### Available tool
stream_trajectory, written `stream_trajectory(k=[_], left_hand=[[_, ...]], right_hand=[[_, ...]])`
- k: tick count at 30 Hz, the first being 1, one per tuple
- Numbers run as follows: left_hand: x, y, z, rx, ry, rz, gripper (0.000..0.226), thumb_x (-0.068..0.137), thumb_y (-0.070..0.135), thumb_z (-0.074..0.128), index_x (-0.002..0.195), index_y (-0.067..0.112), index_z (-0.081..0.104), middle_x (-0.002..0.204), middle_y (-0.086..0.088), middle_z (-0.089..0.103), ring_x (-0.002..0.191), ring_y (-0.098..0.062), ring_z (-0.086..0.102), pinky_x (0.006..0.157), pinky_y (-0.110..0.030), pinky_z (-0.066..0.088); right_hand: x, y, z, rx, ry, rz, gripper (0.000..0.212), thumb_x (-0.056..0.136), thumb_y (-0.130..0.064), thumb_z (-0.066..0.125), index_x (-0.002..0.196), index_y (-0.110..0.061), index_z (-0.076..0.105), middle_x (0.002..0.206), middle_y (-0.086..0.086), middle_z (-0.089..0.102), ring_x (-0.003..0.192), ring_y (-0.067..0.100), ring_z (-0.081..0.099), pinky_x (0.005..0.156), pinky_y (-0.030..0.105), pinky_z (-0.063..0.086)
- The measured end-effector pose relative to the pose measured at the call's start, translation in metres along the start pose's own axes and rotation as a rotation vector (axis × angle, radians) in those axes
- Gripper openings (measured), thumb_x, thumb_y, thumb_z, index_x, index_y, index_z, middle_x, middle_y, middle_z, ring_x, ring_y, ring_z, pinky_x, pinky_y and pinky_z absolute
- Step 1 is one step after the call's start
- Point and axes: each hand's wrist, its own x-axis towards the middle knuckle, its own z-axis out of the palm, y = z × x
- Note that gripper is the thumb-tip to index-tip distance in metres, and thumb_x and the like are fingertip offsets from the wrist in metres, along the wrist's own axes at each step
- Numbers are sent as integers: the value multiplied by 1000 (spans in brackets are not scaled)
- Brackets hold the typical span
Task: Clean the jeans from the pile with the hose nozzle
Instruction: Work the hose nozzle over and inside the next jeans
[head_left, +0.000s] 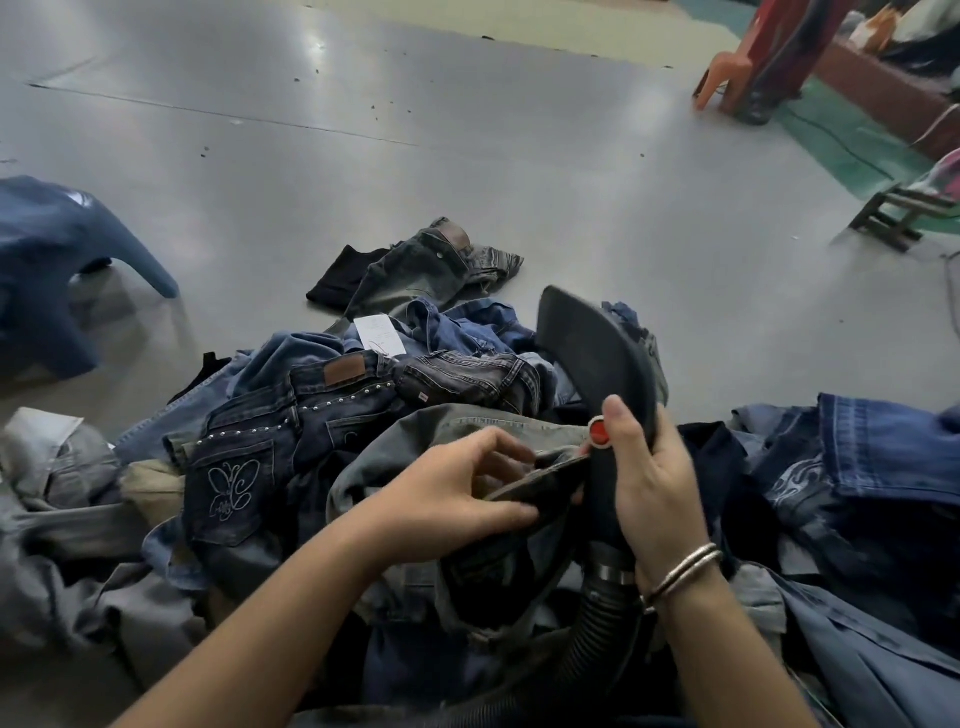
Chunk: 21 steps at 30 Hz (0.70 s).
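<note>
Denim at far left: a blue garment (47, 260) lies apart on the grey floor (363, 93); I judge it a separate spot, though I can't say whether for done or waiting pieces.
Pile: the jeans pile (322, 395) spreads across the bottom of my view, within arm's reach, so each pair can be pulled up without shifting position.
Stray pair: faded jeans (431, 265) lie just beyond the pile, with a white tag (378, 332) near them.
Left hand: my left hand (447, 499) pinches the edge of the grey jeans (467, 431) on top of the pile, thumb beneath and fingers curled over, I judge to hold the cloth taut against the tool.
Nozzle: the hose nozzle (592, 353) points up and away, its flat head above the denim and not touching it.
Right hand: my right hand (649, 478) wraps the handle, thumb beside the red button (599, 432), ready to press.
Hose: the ribbed hose (597, 623) trails down toward my body, clear of the work.
</note>
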Motion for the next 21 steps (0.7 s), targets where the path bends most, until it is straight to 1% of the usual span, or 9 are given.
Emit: stream_trajectory(k=[2, 4, 5, 7, 9, 12, 14, 17, 21], left_hand=[[-2, -2, -8, 315, -47, 9, 31, 79, 49, 71, 106, 37, 64, 89, 15, 68, 89, -1, 63, 87, -31, 51], [-2, -3, -8, 401, -76, 61, 23, 80, 62, 58, 87, 41, 65, 68, 15, 60, 69, 1, 57, 71, -27, 49], [-2, -3, -6, 366, -82, 99, 28, 82, 59, 53, 76, 33, 62, 62, 12, 54, 61, 0, 52, 64, -25, 44], [1, -5, 4, 180, -73, 158, 30, 91, 40, 55, 68, 21, 57, 71, 12, 52, 66, -2, 50, 66, -24, 39], [4, -8, 10, -137, -3, 94, 22, 95, 21, 55, 83, 6, 65, 89, 2, 60, 82, -11, 57, 76, -27, 44], [10, -11, 12, -692, 168, -122, 24, 91, 22, 54, 84, 5, 68, 75, -10, 66, 65, -19, 62, 61, -26, 51], [15, -12, 9, -881, 298, -140, 23, 94, 15, 51, 86, 8, 70, 74, -10, 70, 60, -17, 66, 58, -26, 55], [19, -14, 6, -973, 363, -69, 22, 95, 5, 47, 96, 8, 68, 80, -12, 72, 67, -18, 70, 59, -28, 58], [20, -19, 11, -799, 305, 53, 31, 94, -6, 43, 110, 10, 64, 98, -9, 73, 88, -16, 69, 71, -23, 55]], right_hand=[[6, -3, -8, 82, 12, 23, 36, 69, -66, 65, 80, -31, 65, 65, 0, 63, 51, 19, 59, 48, 36, 52], [11, -6, -12, 135, 10, 46, 36, 70, -63, 67, 78, -28, 64, 61, 2, 62, 43, 18, 57, 40, 28, 48], [14, -7, -11, 143, 8, 55, 35, 72, -62, 68, 77, -27, 63, 60, 3, 63, 43, 18, 57, 40, 27, 47], [19, -5, -8, 127, -1, 69, 39, 76, -59, 71, 80, -21, 62, 63, 4, 65, 45, 17, 58, 41, 26, 48], [21, -4, -8, 80, -3, 87, 44, 75, -57, 65, 85, -15, 58, 71, 6, 68, 43, 18, 59, 40, 25, 47], [19, -9, -18, 71, 1, 93, 35, 82, -50, 62, 87, -16, 56, 65, 1, 64, 37, 21, 56, 37, 25, 45], [13, -16, -27, 45, -56, 109, 45, 74, -55, 62, 89, -14, 55, 59, 0, 61, 37, 22, 56, 37, 26, 46], [-2, -23, -33, -1, -254, 178, 48, 66, -54, 62, 92, -14, 57, 59, 3, 60, 37, 23, 55, 35, 27, 45], [-24, -23, -26, -86, -452, 259, 55, 60, -55, 62, 95, -13, 57, 60, 0, 57, 36, 23, 53, 34, 25, 43]])
